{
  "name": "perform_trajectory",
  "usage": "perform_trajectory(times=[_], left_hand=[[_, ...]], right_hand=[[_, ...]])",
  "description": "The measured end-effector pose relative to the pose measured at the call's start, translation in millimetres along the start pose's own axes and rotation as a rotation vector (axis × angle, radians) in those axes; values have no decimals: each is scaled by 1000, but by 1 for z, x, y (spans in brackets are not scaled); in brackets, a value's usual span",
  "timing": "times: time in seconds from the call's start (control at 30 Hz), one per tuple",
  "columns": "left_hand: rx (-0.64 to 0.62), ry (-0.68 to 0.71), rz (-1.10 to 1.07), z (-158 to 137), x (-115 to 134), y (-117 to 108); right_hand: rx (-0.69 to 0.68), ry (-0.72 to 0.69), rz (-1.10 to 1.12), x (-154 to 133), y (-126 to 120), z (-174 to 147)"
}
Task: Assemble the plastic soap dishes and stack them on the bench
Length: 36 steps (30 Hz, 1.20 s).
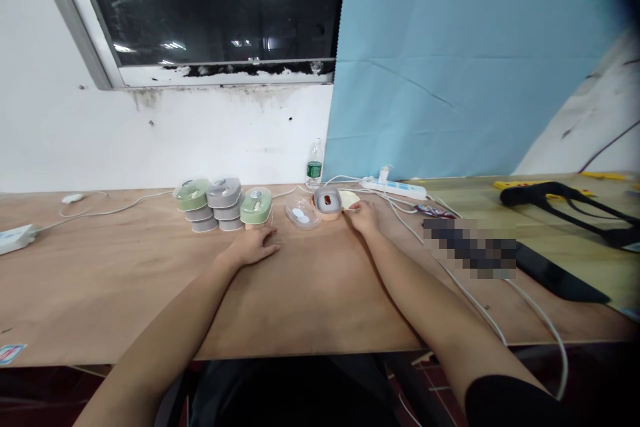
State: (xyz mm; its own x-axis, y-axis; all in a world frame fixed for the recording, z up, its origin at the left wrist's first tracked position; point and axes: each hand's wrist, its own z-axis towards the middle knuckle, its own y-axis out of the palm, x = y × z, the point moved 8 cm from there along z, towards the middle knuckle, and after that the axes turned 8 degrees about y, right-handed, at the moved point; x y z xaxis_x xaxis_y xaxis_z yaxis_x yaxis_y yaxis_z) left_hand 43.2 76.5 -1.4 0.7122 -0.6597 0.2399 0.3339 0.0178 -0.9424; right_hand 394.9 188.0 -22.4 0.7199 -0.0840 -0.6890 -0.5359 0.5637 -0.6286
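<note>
Presently, the right hand [364,216] has its fingers at the near edge of a pale yellow piece [349,197], just beside the grey box [332,205], close to the far edge of the desk [310,300]; whether it pinches firmly, I cannot tell. The left hand [254,245] lies on the desk, fingers loosely spread, seemingly holding nothing. A hasty leftward push by the right hand could slide the box against the clear lid [304,215]. Similarly, a careless left hand might knock the green box [257,207], being so near.

We see a black sleeve [505,400] on the right arm [425,293], this side of the table [300,307]; below the table's edge shows dark clothing [290,390], perhaps trousers.
</note>
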Motion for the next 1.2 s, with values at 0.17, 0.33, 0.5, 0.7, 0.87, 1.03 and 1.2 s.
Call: perform_trajectory(times=[0.17, 0.33, 0.5, 0.7, 0.87, 1.03, 1.2], left_hand=[[-3, 2, -17, 0, -1, 2], [2, -34, -63, -1, -2, 0], [43, -43, -123, -4, 1, -6], [136, -38, -204, -4, 4, -13], [228, -78, -153, -4, 1, -21], [153, -52, -104, -1, 4, -19], [-29, 42, -84, 2, 14, -6]], right_hand=[[153, 25, 29, -5, -21, -1], [278, -178, 219, -41, -44, -23], [88, -445, 347, -90, -36, -67], [-253, -505, 293, -124, -6, -115], [-379, -495, 330, -136, 3, -125], [-450, -535, 194, -131, 14, -120], [-590, -601, 19, -124, 36, -125]])
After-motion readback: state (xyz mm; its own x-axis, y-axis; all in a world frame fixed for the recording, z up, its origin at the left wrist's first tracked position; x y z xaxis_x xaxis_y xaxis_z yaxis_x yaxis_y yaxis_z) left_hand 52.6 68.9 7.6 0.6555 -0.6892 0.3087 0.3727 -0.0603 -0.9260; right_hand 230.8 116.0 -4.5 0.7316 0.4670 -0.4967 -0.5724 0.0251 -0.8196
